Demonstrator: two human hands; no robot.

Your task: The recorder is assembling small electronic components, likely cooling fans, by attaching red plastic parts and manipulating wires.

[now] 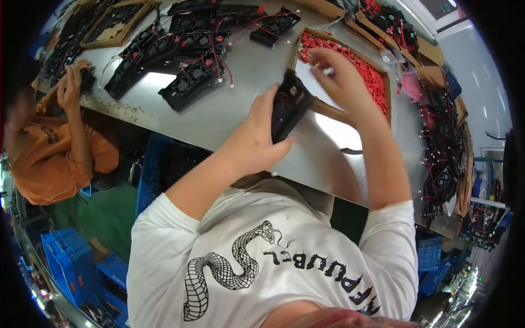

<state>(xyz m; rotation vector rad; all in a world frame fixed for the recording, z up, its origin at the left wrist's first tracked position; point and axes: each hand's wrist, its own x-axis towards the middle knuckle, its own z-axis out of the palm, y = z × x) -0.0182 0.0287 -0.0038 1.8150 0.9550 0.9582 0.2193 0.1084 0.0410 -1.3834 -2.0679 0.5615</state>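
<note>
My left hand [260, 128] is closed around a black plastic fan housing [290, 104], tilted above the front part of the metal table. A frame-like opening shows at the housing's upper end. My right hand [340, 76] reaches over the near-left part of a shallow cardboard tray [389, 93] of small red plastic pieces [366, 71]. Its fingers are curled, and a small white piece [328, 71] shows in the crook between thumb and fingers. What the fingertips hold is hard to make out against the red pieces. Bare white tray bottom [309, 82] shows below this hand.
Several black twin-fan units [191, 76] with red wires lie on the metal table [240, 65] at back left. More wired black parts [440, 147] are heaped along the right. A co-worker in an orange shirt [60, 153] sits at left. Blue crates [71, 262] stand on the floor.
</note>
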